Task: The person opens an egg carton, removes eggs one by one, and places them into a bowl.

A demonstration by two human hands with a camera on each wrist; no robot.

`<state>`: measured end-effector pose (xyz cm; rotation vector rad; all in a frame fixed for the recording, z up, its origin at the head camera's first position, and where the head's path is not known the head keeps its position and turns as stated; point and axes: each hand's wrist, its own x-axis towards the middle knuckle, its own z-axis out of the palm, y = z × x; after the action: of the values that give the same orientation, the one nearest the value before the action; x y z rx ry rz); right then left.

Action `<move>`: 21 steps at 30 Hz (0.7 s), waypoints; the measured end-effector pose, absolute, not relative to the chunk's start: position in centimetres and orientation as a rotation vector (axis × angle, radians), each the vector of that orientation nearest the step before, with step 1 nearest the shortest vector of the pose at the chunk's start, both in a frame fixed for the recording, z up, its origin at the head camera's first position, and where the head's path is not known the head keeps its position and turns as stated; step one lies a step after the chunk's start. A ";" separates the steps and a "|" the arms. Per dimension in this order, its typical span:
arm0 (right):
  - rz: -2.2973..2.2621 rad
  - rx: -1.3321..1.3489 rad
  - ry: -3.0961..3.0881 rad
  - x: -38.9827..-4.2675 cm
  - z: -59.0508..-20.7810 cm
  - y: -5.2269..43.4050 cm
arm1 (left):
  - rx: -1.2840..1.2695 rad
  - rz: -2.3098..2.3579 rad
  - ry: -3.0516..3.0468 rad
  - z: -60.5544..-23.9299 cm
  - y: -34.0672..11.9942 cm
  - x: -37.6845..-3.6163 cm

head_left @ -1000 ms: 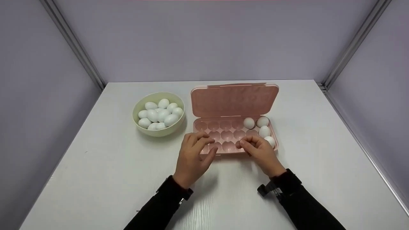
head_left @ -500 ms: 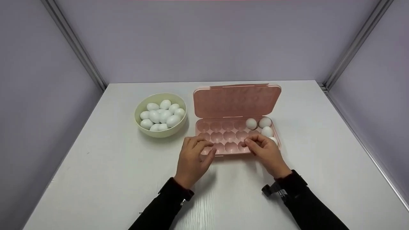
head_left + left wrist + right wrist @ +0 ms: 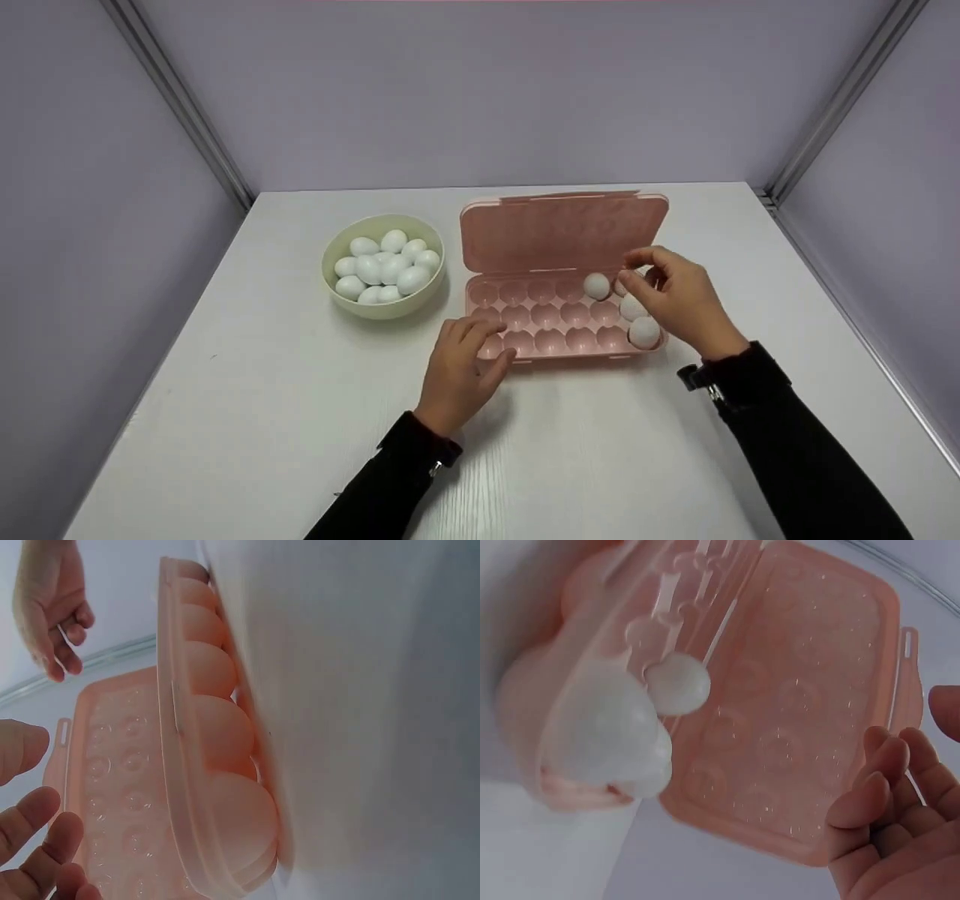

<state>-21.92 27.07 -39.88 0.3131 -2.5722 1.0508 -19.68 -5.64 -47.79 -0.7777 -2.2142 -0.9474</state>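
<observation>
A pink plastic egg carton [image 3: 564, 355] lies with its lid [image 3: 559, 232] raised at the back. White eggs sit in its right end: one at the front right corner [image 3: 643, 333], one behind it [image 3: 631, 308], one in the back row [image 3: 597, 286], and one at the back right corner, mostly hidden by my right hand [image 3: 684, 300]. That hand is raised over the right end, fingers loosely bent and holding nothing, as the right wrist view shows. My left hand [image 3: 456, 375] is at the front left corner, its fingers relaxed and holding nothing; whether they touch the carton I cannot tell.
Left of the carton stands a pale green bowl [image 3: 375, 312] heaped with several white eggs [image 3: 412, 280]. Both stand on a white table [image 3: 247, 390], enclosed by grey-lilac panels [image 3: 480, 90] at the back and sides.
My right hand has left the front row of cups and moved back and right, above the back right corner. The front right egg now shows fully. My left hand has barely moved.
</observation>
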 end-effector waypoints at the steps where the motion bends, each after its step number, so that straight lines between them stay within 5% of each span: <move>1: 0.987 0.325 -2.597 -22.4 -39.5 27.3 | -0.775 -0.947 -2.214 -47.8 -5.6 -19.7; 21: 0.218 0.407 -2.969 -28.7 -42.8 24.1 | -0.767 -0.990 -2.248 -47.9 -5.6 -19.7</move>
<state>-28.69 24.08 -42.82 0.4072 -2.9692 0.2175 -19.70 -5.55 -47.92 -0.7670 -2.2476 -0.9901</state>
